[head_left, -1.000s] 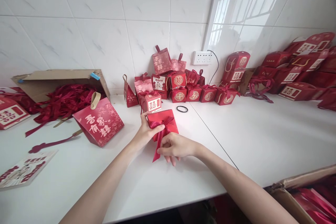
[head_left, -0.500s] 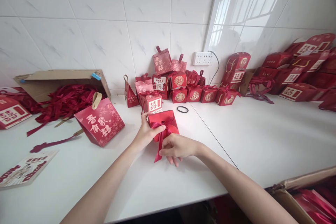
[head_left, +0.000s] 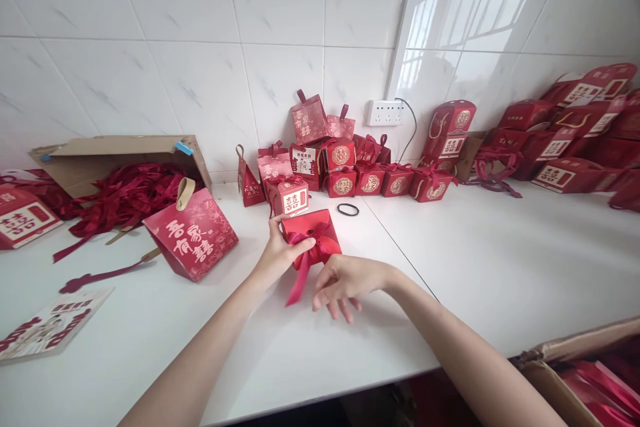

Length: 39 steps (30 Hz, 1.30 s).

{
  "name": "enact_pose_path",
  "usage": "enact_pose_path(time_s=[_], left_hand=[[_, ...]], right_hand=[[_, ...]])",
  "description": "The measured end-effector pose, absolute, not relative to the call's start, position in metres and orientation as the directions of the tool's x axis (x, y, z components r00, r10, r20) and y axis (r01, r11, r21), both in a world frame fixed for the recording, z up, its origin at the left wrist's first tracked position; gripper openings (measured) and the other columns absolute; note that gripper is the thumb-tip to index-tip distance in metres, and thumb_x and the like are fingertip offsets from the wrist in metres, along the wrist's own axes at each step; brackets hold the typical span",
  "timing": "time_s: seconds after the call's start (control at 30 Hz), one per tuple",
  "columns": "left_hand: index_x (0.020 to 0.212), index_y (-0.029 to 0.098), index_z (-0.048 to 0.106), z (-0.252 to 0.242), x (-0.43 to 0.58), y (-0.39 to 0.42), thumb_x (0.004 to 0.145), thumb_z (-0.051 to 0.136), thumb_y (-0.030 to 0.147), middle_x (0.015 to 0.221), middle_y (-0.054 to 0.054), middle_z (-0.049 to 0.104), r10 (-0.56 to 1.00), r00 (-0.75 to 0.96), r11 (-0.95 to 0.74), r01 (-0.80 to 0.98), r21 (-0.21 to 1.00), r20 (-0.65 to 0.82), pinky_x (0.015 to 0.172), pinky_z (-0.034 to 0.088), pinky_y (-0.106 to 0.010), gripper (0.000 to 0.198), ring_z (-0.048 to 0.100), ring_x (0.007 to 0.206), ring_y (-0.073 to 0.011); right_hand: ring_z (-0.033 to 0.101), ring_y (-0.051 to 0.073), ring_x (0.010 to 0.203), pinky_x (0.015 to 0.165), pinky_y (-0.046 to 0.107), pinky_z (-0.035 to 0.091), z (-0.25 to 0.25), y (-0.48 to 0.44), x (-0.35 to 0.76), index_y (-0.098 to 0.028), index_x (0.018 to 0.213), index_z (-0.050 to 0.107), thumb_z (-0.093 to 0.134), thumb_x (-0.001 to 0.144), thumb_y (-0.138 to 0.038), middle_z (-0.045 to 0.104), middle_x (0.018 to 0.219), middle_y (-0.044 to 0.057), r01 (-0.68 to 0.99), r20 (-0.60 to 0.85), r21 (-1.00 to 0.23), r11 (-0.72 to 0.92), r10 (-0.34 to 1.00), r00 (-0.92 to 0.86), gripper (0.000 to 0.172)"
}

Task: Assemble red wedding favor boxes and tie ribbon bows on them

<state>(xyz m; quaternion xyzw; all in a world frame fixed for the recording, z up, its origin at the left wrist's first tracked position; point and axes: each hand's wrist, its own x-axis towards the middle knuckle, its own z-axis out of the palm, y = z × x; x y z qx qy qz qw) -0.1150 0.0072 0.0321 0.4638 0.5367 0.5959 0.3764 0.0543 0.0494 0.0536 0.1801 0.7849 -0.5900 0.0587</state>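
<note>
A small red gift box point(head_left: 306, 221) is held near the middle of the white table, its ribboned face tilted toward me. My left hand point(head_left: 284, 248) grips it from the left, thumb pressed on the front beside the knot. The dark red ribbon point(head_left: 299, 283) is tied across that face, and one tail hangs down past the lower edge. Just below and to the right of the box, my right hand point(head_left: 345, 287) hovers with fingers apart and curved, holding nothing. It is close to the ribbon tail but apart from it.
A larger red box with a tan loop point(head_left: 195, 237) stands at left, before a cardboard box of ribbons point(head_left: 120, 145). Several small red boxes point(head_left: 370, 179) line the wall. A black ring point(head_left: 348, 209) lies behind my hands. An open carton point(head_left: 555, 373) sits at lower right.
My right hand has let go of the ribbon tail and moved slightly right and down, fingers spreading. The tail now swings further left. My left hand keeps its hold on the box.
</note>
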Motion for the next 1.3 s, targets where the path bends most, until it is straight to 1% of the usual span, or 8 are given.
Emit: enact_pose_path(time_s=[0.1, 0.17, 0.23, 0.4, 0.57, 0.87, 1.07, 1.3], left_hand=[[0.105, 0.025, 0.034, 0.033, -0.114, 0.007, 0.060, 0.076, 0.029, 0.100, -0.001, 0.061, 0.949, -0.289, -0.130, -0.002, 0.991, 0.124, 0.085, 0.051, -0.035, 0.062, 0.063, 0.095, -0.0181], [0.105, 0.026, 0.034, 0.033, -0.113, 0.007, 0.060, 0.076, 0.029, 0.099, 0.000, 0.061, 0.959, -0.259, -0.129, -0.035, 0.991, 0.116, 0.083, 0.051, -0.035, 0.061, 0.064, 0.091, -0.0174], [0.106, 0.025, 0.036, 0.033, -0.113, 0.007, 0.061, 0.075, 0.030, 0.099, 0.000, 0.062, 0.964, -0.229, -0.148, -0.055, 0.987, 0.132, 0.084, 0.051, -0.035, 0.060, 0.064, 0.092, -0.0180], [0.118, 0.025, 0.038, 0.029, -0.114, 0.009, 0.064, 0.074, 0.032, 0.109, -0.004, 0.062, 0.965, -0.194, -0.186, -0.021, 0.982, 0.178, 0.091, 0.048, -0.038, 0.065, 0.060, 0.104, -0.0215], [0.125, 0.025, 0.040, 0.028, -0.115, 0.010, 0.068, 0.071, 0.033, 0.120, -0.006, 0.059, 0.953, -0.197, -0.217, 0.089, 0.972, 0.231, 0.094, 0.046, -0.036, 0.066, 0.056, 0.111, -0.0225], [0.120, 0.023, 0.048, 0.031, -0.113, 0.010, 0.072, 0.068, 0.036, 0.114, -0.005, 0.061, 0.951, -0.168, -0.235, 0.161, 0.959, 0.261, 0.093, 0.047, -0.034, 0.054, 0.057, 0.109, -0.0230], [0.124, 0.026, 0.030, 0.017, -0.109, 0.011, 0.069, 0.070, 0.036, 0.137, -0.010, 0.040, 0.875, -0.347, -0.284, 0.198, 0.938, 0.338, 0.095, 0.046, -0.038, 0.069, 0.042, 0.127, -0.0247], [0.089, 0.022, 0.043, 0.013, -0.107, 0.006, 0.080, 0.058, 0.035, 0.118, -0.008, 0.045, 0.718, -0.377, -0.392, 0.475, 0.788, 0.585, 0.090, 0.049, -0.038, 0.022, 0.046, 0.119, -0.0219]], right_hand=[[0.049, 0.008, 0.035, 0.035, 0.020, 0.033, 0.058, 0.061, 0.063, -0.014, 0.068, 0.057, 0.053, 0.077, -0.061, 0.053, 0.048, -0.003, 0.286, -0.152, -0.933, 0.219, 0.481, -0.864, 0.048], [0.043, 0.008, 0.037, 0.038, 0.021, 0.031, 0.058, 0.066, 0.063, -0.017, 0.061, 0.049, 0.046, 0.078, -0.066, 0.047, 0.045, -0.004, 0.275, 0.068, -0.910, 0.312, 0.764, -0.642, 0.052], [0.043, 0.009, 0.046, 0.045, 0.023, 0.034, 0.054, 0.068, 0.058, -0.019, 0.060, 0.044, 0.048, 0.079, -0.063, 0.048, 0.051, -0.003, 0.335, 0.248, -0.847, 0.412, 0.865, -0.436, 0.048], [0.051, 0.016, 0.071, 0.061, 0.028, 0.044, 0.045, 0.064, 0.047, -0.021, 0.063, 0.044, 0.054, 0.078, -0.050, 0.052, 0.070, 0.002, 0.349, 0.460, -0.749, 0.563, 0.821, -0.338, 0.035], [0.053, 0.021, 0.097, 0.073, 0.034, 0.050, 0.044, 0.063, 0.046, -0.019, 0.068, 0.058, 0.055, 0.078, -0.046, 0.052, 0.094, 0.008, 0.245, 0.475, -0.788, 0.565, 0.811, -0.341, 0.029], [0.053, 0.022, 0.105, 0.080, 0.036, 0.052, 0.039, 0.059, 0.040, -0.018, 0.069, 0.057, 0.057, 0.078, -0.041, 0.051, 0.107, 0.009, 0.138, 0.420, -0.869, 0.475, 0.855, -0.304, 0.024], [0.051, 0.022, 0.110, 0.078, 0.034, 0.055, 0.032, 0.061, 0.037, -0.020, 0.070, 0.054, 0.056, 0.078, -0.039, 0.050, 0.108, 0.009, 0.062, 0.458, -0.867, 0.494, 0.840, -0.289, 0.021], [0.053, 0.021, 0.108, 0.077, 0.032, 0.055, 0.030, 0.061, 0.035, -0.020, 0.073, 0.054, 0.054, 0.079, -0.036, 0.050, 0.110, 0.009, 0.011, 0.451, -0.882, 0.472, 0.850, -0.273, 0.017]])
